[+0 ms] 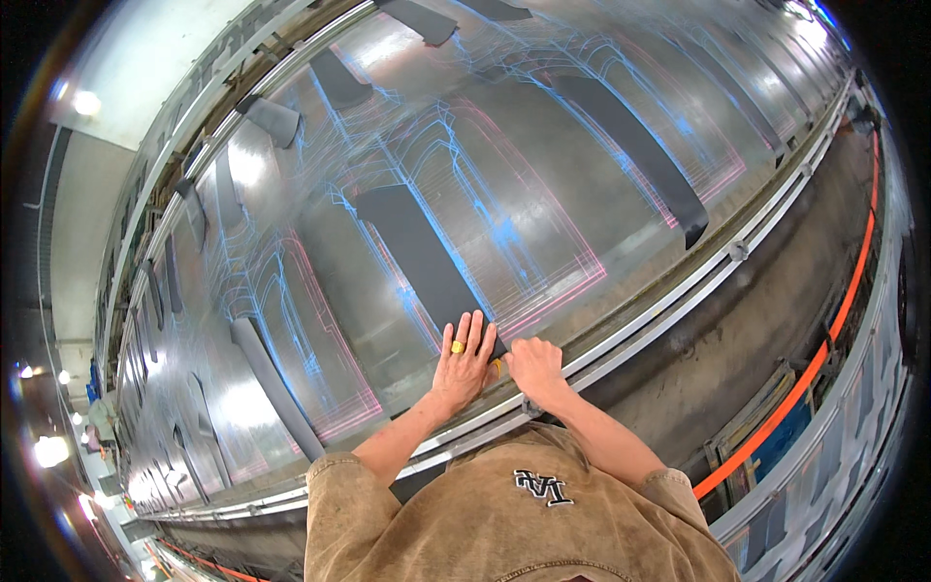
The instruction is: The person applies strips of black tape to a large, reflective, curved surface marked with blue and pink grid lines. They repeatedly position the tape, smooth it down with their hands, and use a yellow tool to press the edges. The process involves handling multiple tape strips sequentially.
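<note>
A long dark grey strip of sheet material (412, 242) lies on the metal-looking table (543, 184), between blue and pink drawn lines. My left hand (463, 364) rests flat on the strip's near end, fingers stretched out, with a yellow ring on one finger. Close beside it, at the strip's near corner, my right hand (535, 369) is closed with its fingers curled. A small orange-yellow spot shows between the two hands; what my right fingers hold, if anything, is hidden.
More dark strips lie on the table, one to the right (630, 145) and one to the left (267, 373). Metal rails (669, 315) edge the near side. Beyond them runs an orange hose-like line (815, 364). Lights glow at far left.
</note>
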